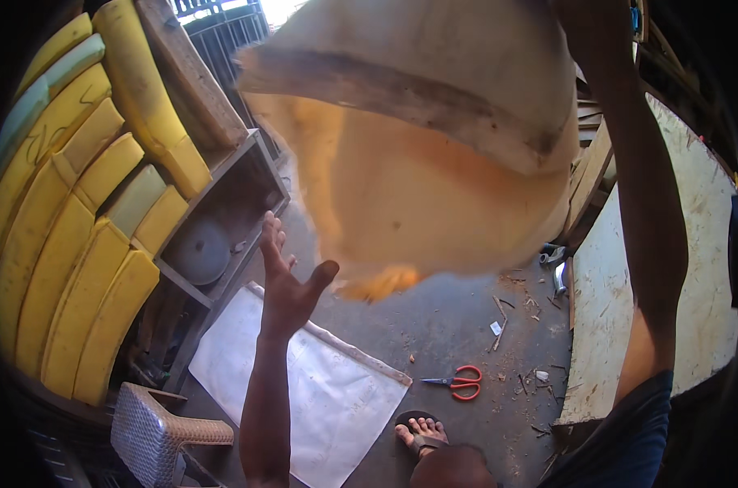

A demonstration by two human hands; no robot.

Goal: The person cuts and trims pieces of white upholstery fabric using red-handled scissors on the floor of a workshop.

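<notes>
Foam slab aloft, left hand spread beneath

We find our left hand (283, 272) open, fingers splayed, touching nothing. The right arm reaches up, its grip out of frame. The foam slab (417, 146) hangs overhead, above the scissors (458, 382).

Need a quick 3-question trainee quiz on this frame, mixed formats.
1. True or false: the left hand is open, palm up, under the foam slab.
2. Multiple choice: what lies on the floor beside the white sheet? A) hammer B) red-handled scissors C) drill
3. Fill in: the stacked cushions on the left are mostly ____.

Key: 1 true; 2 B; 3 yellow. The right hand is out of view at the top; only its raised arm shows.
</notes>
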